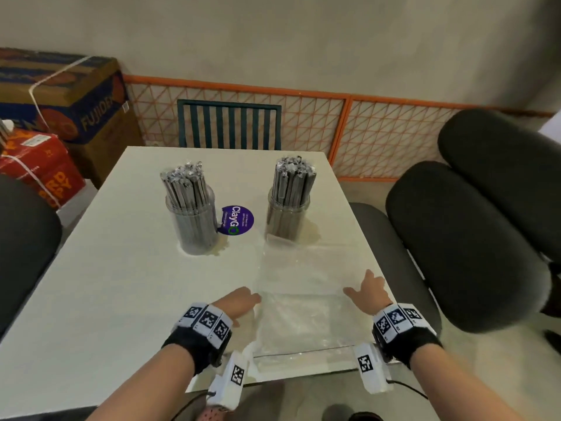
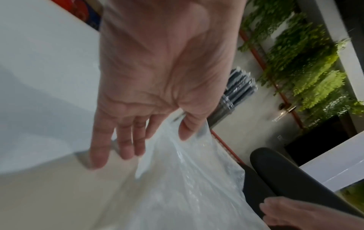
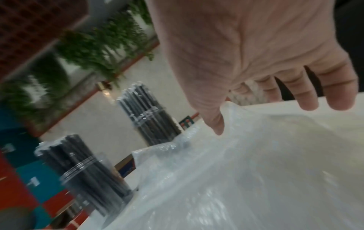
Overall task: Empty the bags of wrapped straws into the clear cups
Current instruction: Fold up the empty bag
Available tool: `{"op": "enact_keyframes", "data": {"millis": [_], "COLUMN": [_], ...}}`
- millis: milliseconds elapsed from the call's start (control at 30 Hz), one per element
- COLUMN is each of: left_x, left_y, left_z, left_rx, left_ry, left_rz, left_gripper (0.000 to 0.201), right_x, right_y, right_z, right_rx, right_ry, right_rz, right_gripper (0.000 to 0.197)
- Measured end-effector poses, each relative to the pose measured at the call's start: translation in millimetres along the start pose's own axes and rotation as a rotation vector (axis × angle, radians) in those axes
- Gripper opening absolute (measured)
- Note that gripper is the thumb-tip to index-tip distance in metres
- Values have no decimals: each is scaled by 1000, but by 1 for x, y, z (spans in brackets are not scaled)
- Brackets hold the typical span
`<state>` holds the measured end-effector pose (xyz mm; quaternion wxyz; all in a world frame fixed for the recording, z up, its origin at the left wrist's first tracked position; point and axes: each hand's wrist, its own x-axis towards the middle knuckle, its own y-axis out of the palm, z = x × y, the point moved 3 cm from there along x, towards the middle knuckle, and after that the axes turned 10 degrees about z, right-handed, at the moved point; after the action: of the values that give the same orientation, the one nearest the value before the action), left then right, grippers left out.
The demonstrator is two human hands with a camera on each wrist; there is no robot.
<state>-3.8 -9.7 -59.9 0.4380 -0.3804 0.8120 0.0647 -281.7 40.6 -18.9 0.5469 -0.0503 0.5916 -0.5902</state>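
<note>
Two clear cups stand mid-table, each packed with upright wrapped straws: the left cup [image 1: 192, 220] [image 3: 94, 179] and the right cup [image 1: 287, 214] [image 3: 149, 118] [image 2: 232, 99]. An empty clear plastic bag [image 1: 294, 299] [image 2: 187, 186] [image 3: 256, 171] lies flat near the table's front edge, its far end touching the right cup. My left hand [image 1: 243, 302] [image 2: 165, 137] pinches the bag's left edge between thumb and forefinger, other fingers straight. My right hand [image 1: 365, 288] [image 3: 232, 96] [image 2: 295, 213] pinches the right edge, lifting a small peak of plastic.
A round purple sticker [image 1: 236, 220] lies between the cups. Black padded chairs [image 1: 470, 238] crowd the table's right side, and another [image 1: 24, 238] sits at the left. A dark slatted chair [image 1: 229, 124] faces the far edge. Cardboard boxes [image 1: 60, 95] are stacked at back left.
</note>
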Motion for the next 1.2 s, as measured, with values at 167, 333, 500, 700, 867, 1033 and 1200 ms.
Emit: {"op": "enact_keyframes", "data": {"millis": [167, 333, 500, 700, 867, 1033, 1200], "left_x": [7, -10, -31, -61, -73, -93, -96], "left_y": [21, 15, -4, -10, -18, -6, -8], "left_z": [-23, -27, -33, -54, -58, -66, -64], "left_rx": [-251, -555, -629, -750, -946, -822, -571], "left_ry": [35, 21, 143, 309, 356, 375, 337], "left_rz": [16, 113, 163, 169, 167, 366, 180], "left_gripper": [29, 14, 26, 27, 42, 39, 25], "right_x": [7, 13, -4, -26, -20, -22, -35], "right_y": [21, 12, -7, -38, -52, -60, -77], "right_z": [-25, -37, -27, -8, 3, 22, 21], "right_rx": [183, 555, 1064, 1009, 964, 955, 1198], "right_ry": [-30, -27, -274, -435, -504, -670, -577], "right_rz": [130, 209, 479, 473, 367, 352, 466], "right_gripper": [72, 40, 32, 24, 46, 55, 11]}}
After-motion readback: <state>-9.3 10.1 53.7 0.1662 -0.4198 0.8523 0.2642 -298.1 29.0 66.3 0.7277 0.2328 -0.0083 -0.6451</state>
